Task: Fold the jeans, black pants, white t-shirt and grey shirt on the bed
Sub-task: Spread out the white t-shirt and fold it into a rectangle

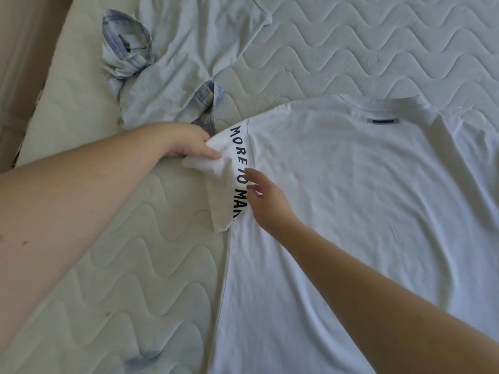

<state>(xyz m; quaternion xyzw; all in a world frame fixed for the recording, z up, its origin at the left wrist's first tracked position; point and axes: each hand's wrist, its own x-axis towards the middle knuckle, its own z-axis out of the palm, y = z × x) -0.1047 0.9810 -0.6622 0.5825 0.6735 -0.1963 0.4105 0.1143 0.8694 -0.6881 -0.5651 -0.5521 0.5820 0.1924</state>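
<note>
White t-shirt [364, 211] is lying spread flat on the bed [351, 49], filling the centre and right of the frame, neck label toward the top. Left hand [186, 143] is pinching the shirt's left sleeve [216, 168], which is printed with black lettering, and lifting it off the quilted mattress. Right hand [266, 201] is reaching in with fingers loose and apart, fingertips touching the sleeve seam, gripping nothing. Grey shirt [175, 63] with plaid-lined cuffs is lying crumpled at upper left, just beside the left hand.
</note>
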